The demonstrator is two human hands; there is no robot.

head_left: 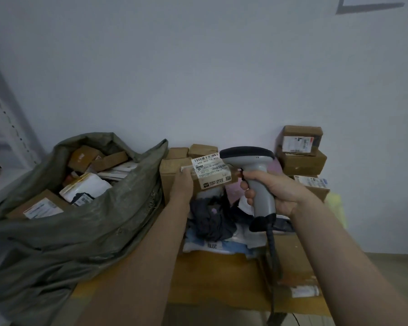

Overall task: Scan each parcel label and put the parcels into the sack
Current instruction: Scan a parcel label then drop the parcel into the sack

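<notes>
Midway above the clutter, the small brown cardboard parcel (232, 177) showed its white barcode label (209, 169), with the left hand (183, 184) clamped on its left edge. Just beside it, the right hand (269, 188) had its grip wrapped round the grey pistol-shaped scanner (254, 168). At left, the slack olive woven sack (80, 231) gaped, holding cardboard boxes and white mailers. Stacked boxes (302, 156) stood against the pale wall (198, 67).
</notes>
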